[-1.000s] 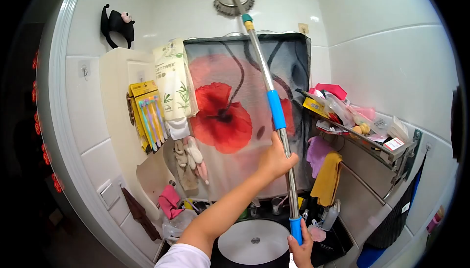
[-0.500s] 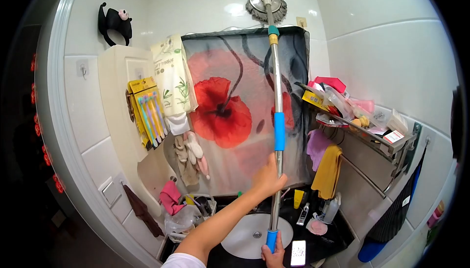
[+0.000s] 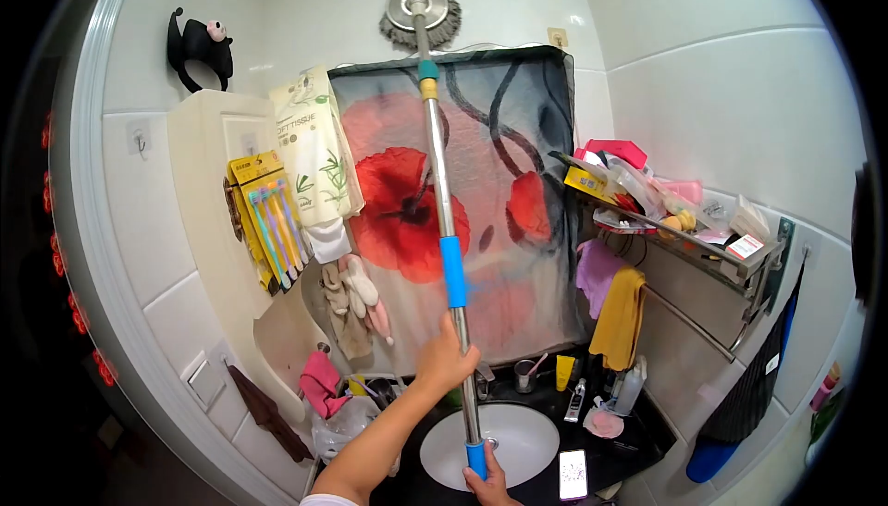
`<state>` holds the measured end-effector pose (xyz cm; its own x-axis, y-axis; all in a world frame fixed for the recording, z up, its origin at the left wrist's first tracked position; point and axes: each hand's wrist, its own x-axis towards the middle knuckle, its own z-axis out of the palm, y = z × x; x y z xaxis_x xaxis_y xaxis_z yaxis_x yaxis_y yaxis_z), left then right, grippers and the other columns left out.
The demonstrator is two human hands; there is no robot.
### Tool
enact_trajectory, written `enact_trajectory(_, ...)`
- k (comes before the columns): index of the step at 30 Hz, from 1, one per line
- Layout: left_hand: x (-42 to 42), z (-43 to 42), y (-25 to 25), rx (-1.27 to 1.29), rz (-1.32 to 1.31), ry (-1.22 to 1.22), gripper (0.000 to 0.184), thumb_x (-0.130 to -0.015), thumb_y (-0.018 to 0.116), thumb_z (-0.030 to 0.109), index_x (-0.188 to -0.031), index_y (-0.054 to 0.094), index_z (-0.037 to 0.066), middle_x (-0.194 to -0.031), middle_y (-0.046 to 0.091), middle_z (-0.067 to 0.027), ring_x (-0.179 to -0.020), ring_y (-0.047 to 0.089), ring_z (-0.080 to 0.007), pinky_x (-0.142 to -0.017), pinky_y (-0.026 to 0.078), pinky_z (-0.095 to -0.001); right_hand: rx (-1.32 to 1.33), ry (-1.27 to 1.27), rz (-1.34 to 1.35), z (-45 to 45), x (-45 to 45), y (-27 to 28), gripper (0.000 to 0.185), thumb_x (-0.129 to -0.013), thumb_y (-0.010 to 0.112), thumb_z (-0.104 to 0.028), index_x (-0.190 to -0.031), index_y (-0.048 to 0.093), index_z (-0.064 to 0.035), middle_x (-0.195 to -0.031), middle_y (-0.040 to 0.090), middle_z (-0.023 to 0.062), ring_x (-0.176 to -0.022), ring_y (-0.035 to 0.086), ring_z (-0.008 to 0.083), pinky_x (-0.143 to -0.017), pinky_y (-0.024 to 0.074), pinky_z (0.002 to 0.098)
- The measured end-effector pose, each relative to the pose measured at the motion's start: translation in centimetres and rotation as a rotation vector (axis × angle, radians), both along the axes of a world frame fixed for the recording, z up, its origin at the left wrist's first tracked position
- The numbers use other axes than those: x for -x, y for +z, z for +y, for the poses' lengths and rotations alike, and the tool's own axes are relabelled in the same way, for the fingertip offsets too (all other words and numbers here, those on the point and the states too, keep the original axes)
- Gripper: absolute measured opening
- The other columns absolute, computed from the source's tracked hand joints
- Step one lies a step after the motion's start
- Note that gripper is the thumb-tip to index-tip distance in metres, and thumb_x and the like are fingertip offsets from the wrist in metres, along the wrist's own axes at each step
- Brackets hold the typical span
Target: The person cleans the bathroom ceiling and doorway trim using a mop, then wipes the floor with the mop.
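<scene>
A mop [image 3: 437, 150] with a metal pole and blue grips slants upward across my view. Its round head [image 3: 419, 14], fringed with grey strands, is against or close to the white tiled wall above the cloth. My left hand [image 3: 446, 358] wraps round the pole just below the upper blue grip. Lower down, my right hand [image 3: 490, 480] holds the blue end of the pole over the sink [image 3: 435, 446]. Behind the pole hangs a grey cloth with red poppies [image 3: 518, 312].
At the right, a metal rack [image 3: 712, 261] carries packets, with a yellow towel [image 3: 618, 321] below. A phone [image 3: 573, 475], tubes and bottles stand on the black counter [image 3: 536, 413]. Toothbrushes in a yellow pack [image 3: 268, 219] and a tissue bag [image 3: 314, 150] hang at the left.
The mop head has moved left along the wall, and the pole now leans left. Both hands have shifted left with it, still gripping the pole.
</scene>
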<state>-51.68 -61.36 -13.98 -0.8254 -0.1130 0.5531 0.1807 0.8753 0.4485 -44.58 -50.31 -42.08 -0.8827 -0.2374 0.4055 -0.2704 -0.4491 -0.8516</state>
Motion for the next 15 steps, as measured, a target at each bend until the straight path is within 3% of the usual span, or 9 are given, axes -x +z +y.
enact_trajectory(1, -0.2, -0.7, 0.0, 0.008, 0.021, 0.02, 0.073, -0.075, 0.057, 0.029, -0.133, 0.02, 0.002, -0.076, 0.062, -0.026, -0.068, 0.06, -0.047, -0.064, 0.046, -0.0556, 0.001, 0.0, -0.001, -0.8, 0.5, -0.3, 0.073, -0.085, 0.063, -0.009, -0.147, 0.025, -0.0119, -0.08, 0.051, -0.0035, -0.06, 0.046, 0.0084, -0.052, 0.0406, 0.0238)
enact_trajectory(3, -0.2, -2.3, 0.0, 0.012, 0.084, 0.032, 0.073, -0.075, 0.056, 0.029, -0.133, 0.021, 0.003, -0.074, 0.062, -0.0242, -0.067, 0.06, -0.0461, -0.063, 0.046, -0.0557, -0.044, -0.21, 0.35, -2.9, 1.9, -1.0, 0.074, -0.083, 0.063, -0.009, -0.146, 0.026, -0.008, -0.075, 0.057, 0.0036, -0.056, 0.051, 0.0167, -0.051, 0.0431, 0.031)
enact_trajectory(4, -0.2, -3.1, 0.2, -0.007, 0.083, 0.069, 0.072, -0.075, 0.056, 0.029, -0.132, 0.022, 0.003, -0.074, 0.062, -0.0235, -0.067, 0.06, -0.0458, -0.063, 0.046, -0.0554, -0.045, -0.209, 0.349, -2.6, 1.3, 0.5, 0.074, -0.083, 0.063, -0.009, -0.146, 0.026, -0.008, -0.075, 0.057, 0.0036, -0.056, 0.051, 0.0167, -0.051, 0.0431, 0.031)
enact_trajectory(7, -0.3, -5.1, 0.4, -0.035, 0.106, 0.141, 0.065, -0.075, 0.057, 0.028, -0.127, 0.027, 0.002, -0.078, 0.062, -0.0238, -0.07, 0.06, -0.0453, -0.066, 0.046, -0.0541, -0.069, 0.008, 0.061, -2.0, 0.8, 3.2, 0.065, -0.082, 0.068, -0.007, -0.141, 0.039, -0.0067, -0.08, 0.053, -0.0025, -0.058, 0.042, 0.0018, -0.051, 0.0347, 0.0174)
enact_trajectory(8, -0.4, -5.5, 0.6, -0.022, 0.217, 0.161, 0.062, -0.074, 0.057, 0.027, -0.124, 0.029, 0.002, -0.08, 0.061, -0.024, -0.072, 0.061, -0.0449, -0.067, 0.047, -0.0537, -0.142, 0.017, 0.066, -2.1, 1.5, 3.0, 0.065, -0.083, 0.068, -0.012, -0.141, 0.039, -0.0064, -0.101, 0.056, 0.0068, -0.082, 0.05, 0.0083, -0.07, 0.0393, 0.0218)
enact_trajectory(10, -0.3, -5.8, 1.3, -0.065, 0.312, 0.168, 0.058, -0.073, 0.058, 0.024, -0.119, 0.032, 0.001, -0.084, 0.06, -0.0243, -0.076, 0.061, -0.0442, -0.068, 0.047, -0.0526, -0.212, 0.022, 0.068, -1.7, 2.1, 4.3, 0.066, -0.083, 0.069, -0.018, -0.14, 0.038, -0.0061, -0.121, 0.06, 0.016, -0.106, 0.058, 0.0148, -0.088, 0.044, 0.0262)
enact_trajectory(12, 0.4, -5.8, 2.1, -0.068, 0.292, 0.171, 0.058, -0.073, 0.058, 0.024, -0.119, 0.032, 0.001, -0.083, 0.06, -0.024, -0.076, 0.061, -0.0443, -0.068, 0.047, -0.0522, -0.29, -0.084, 0.218, -0.6, 2.9, 6.8, 0.063, -0.083, 0.069, -0.015, -0.139, 0.041, -0.0059, -0.122, 0.06, 0.0174, -0.108, 0.058, 0.0161, -0.089, 0.0442, 0.0267)
enact_trajectory(15, 1.4, -4.6, 3.5, -0.057, 0.29, 0.152, 0.058, -0.073, 0.058, 0.022, -0.118, 0.031, -0.001, -0.079, 0.061, -0.0232, -0.074, 0.061, -0.0439, -0.067, 0.047, -0.051, -0.333, -0.124, 0.133, 1.5, 3.3, 9.1, 0.06, -0.082, 0.069, -0.013, -0.136, 0.045, -0.0052, -0.122, 0.06, 0.0179, -0.108, 0.059, 0.0174, -0.09, 0.0444, 0.0269)
